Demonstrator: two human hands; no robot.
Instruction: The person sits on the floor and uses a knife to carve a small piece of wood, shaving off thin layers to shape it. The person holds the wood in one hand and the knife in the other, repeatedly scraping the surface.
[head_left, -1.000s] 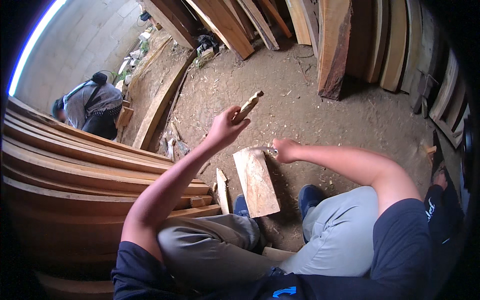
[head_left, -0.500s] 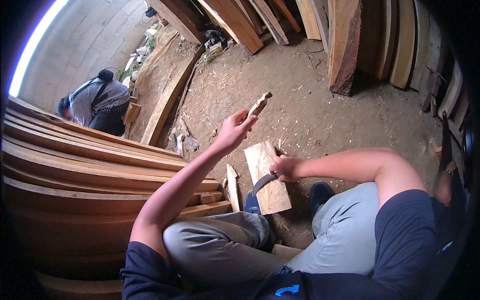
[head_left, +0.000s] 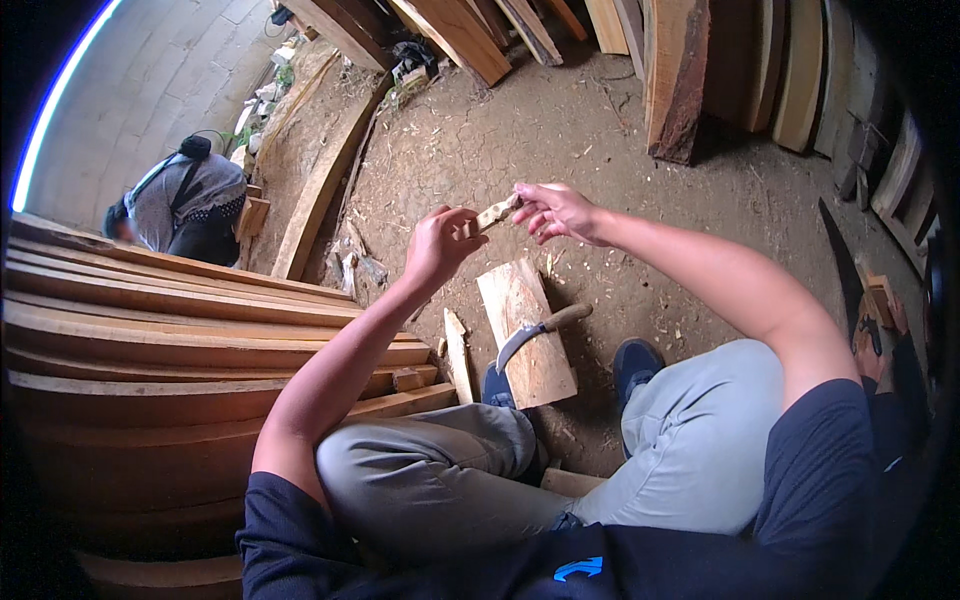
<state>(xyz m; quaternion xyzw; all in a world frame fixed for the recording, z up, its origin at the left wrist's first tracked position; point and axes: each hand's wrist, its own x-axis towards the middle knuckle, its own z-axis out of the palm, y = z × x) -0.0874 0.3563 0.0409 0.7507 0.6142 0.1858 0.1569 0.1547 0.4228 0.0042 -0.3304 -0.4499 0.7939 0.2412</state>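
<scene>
Above the ground in front of me, my left hand (head_left: 440, 240) grips one end of a small carved piece of wood (head_left: 493, 214), pale with a dark tip. At that dark end is my right hand (head_left: 562, 213), its thumb and forefinger pinching the tip while the other fingers curl loosely. Below both hands a rectangular wooden block (head_left: 548, 372) rests between my feet. Across its top lies a curved knife (head_left: 518, 343) with a wooden handle (head_left: 568, 318) that sticks out past the block's right edge. Nothing else is in either hand.
Stacked planks (head_left: 200, 330) fill the left side. More boards (head_left: 676, 90) lean along the back and right. A long beam (head_left: 325, 190) lies on the dirt floor. One person (head_left: 195, 200) bends at far left; another's hand (head_left: 868, 350) is at far right, near a saw (head_left: 843, 255).
My right hand has let go of the knife, leaving it on the block, and has risen to the carved wood's dark tip. My left hand has shifted slightly left, tilting the piece flatter.
</scene>
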